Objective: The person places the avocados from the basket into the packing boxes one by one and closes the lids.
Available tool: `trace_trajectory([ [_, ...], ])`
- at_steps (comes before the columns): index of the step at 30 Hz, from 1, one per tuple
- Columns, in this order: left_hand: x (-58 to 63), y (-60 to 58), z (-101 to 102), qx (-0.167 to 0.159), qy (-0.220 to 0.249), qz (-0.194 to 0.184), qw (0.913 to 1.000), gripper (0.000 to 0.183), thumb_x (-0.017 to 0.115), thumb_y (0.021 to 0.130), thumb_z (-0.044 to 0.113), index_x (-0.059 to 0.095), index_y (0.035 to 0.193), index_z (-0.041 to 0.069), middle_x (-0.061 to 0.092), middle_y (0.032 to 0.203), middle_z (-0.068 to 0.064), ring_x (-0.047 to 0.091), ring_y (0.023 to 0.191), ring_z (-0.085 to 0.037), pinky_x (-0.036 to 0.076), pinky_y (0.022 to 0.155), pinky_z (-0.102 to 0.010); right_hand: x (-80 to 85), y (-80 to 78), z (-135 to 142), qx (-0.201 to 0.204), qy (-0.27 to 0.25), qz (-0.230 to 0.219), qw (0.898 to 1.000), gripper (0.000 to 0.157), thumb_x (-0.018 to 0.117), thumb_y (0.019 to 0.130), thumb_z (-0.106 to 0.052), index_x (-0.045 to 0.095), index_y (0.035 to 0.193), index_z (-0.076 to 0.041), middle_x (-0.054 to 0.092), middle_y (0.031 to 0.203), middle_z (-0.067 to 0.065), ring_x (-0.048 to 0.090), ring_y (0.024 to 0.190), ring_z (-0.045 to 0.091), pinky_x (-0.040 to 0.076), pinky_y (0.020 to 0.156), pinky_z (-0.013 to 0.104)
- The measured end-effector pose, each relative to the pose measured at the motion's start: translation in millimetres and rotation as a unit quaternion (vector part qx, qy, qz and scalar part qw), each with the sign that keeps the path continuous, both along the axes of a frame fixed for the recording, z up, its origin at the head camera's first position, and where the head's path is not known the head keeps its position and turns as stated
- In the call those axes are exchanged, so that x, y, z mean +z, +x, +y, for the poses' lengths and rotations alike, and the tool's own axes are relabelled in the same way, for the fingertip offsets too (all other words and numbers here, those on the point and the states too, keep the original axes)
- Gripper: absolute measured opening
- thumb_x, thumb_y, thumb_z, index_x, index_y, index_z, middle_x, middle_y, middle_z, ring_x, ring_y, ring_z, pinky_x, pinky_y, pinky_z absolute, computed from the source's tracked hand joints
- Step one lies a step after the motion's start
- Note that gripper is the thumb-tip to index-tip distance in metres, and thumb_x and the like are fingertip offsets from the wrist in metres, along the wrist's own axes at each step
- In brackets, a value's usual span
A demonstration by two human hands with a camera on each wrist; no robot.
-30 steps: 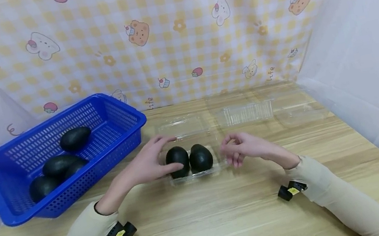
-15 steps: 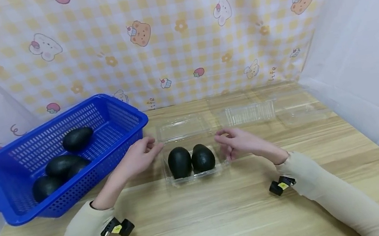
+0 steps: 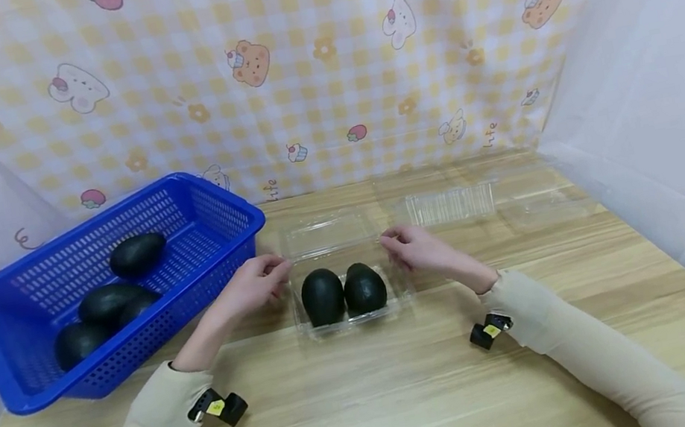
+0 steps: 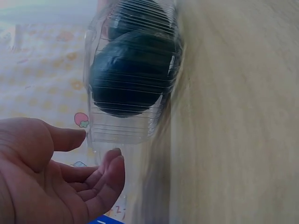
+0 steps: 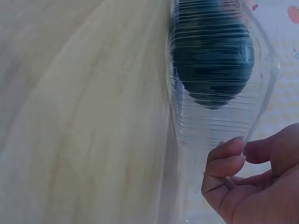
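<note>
A clear plastic clamshell box (image 3: 331, 235) lies with its lid folded back on the table. Two dark avocados, a left one (image 3: 322, 297) and a right one (image 3: 365, 288), sit side by side in its near half. My left hand (image 3: 252, 283) is at the box's back left corner, its thumb and bent fingers apart around the edge in the left wrist view. On the other side my right hand (image 3: 416, 248) pinches the box's edge between thumb and forefinger, as the right wrist view shows. The ribbed side wall (image 5: 212, 123) stands just beyond those fingertips.
A blue plastic basket (image 3: 234, 258) with several avocados (image 3: 138, 254) stands on the left. More clear plastic boxes (image 3: 450, 204) lie at the back right of the wooden table (image 3: 374, 404). A checked cloth (image 3: 329, 95) hangs behind.
My left hand has drawn back off the left avocado to the box's left edge. My right hand has moved inward and away from me, closing thumb and forefinger on the box's right edge.
</note>
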State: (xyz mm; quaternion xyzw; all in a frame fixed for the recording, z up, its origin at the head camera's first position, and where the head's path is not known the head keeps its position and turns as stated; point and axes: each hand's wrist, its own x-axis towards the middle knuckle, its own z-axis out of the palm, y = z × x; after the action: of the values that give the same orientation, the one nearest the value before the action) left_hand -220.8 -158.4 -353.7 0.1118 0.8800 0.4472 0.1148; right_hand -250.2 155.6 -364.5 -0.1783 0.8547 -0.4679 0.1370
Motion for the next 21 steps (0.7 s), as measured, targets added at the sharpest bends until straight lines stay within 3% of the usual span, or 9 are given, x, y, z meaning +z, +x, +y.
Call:
trace_trajectory([
  [6, -4.8, -2.1, 1.6, 0.02, 0.027, -0.012, 0.9994, 0.042, 0.053, 0.107, 0.022, 0.052, 0.133, -0.01, 0.064, 0.107, -0.02, 0.064, 0.083, -0.022, 0.059, 0.075, -0.036, -4.0, -2.9, -1.6, -0.018, -0.012, 0.006, 1.0, 0.035, 0.047, 0.108, -0.016, 0.053, 0.128, 0.012, 0.059, 0.076, 0.009, 0.05, 0.056, 0.014, 0.043, 0.052, 0.026],
  [13, -5.1, -2.0, 0.9, 0.037, 0.074, -0.003, 0.9966, 0.043, 0.058, 0.104, 0.014, 0.045, 0.134, -0.014, 0.064, 0.096, -0.017, 0.063, 0.072, -0.015, 0.059, 0.069, -0.033, -4.6, -2.7, -2.7, -0.037, -0.028, -0.001, 0.999, 0.038, 0.053, 0.105, -0.017, 0.049, 0.133, 0.008, 0.059, 0.079, 0.011, 0.05, 0.057, 0.013, 0.044, 0.055, 0.027],
  [21, -10.6, -3.5, 5.5, 0.052, 0.139, -0.019, 0.9887, 0.04, 0.059, 0.102, 0.006, 0.041, 0.134, -0.01, 0.061, 0.086, -0.012, 0.059, 0.064, -0.014, 0.057, 0.062, -0.029, -4.8, 3.6, 3.4, -0.047, -0.075, -0.007, 0.996, 0.041, 0.058, 0.103, -0.012, 0.04, 0.136, 0.006, 0.06, 0.079, 0.014, 0.053, 0.059, 0.014, 0.044, 0.054, 0.026],
])
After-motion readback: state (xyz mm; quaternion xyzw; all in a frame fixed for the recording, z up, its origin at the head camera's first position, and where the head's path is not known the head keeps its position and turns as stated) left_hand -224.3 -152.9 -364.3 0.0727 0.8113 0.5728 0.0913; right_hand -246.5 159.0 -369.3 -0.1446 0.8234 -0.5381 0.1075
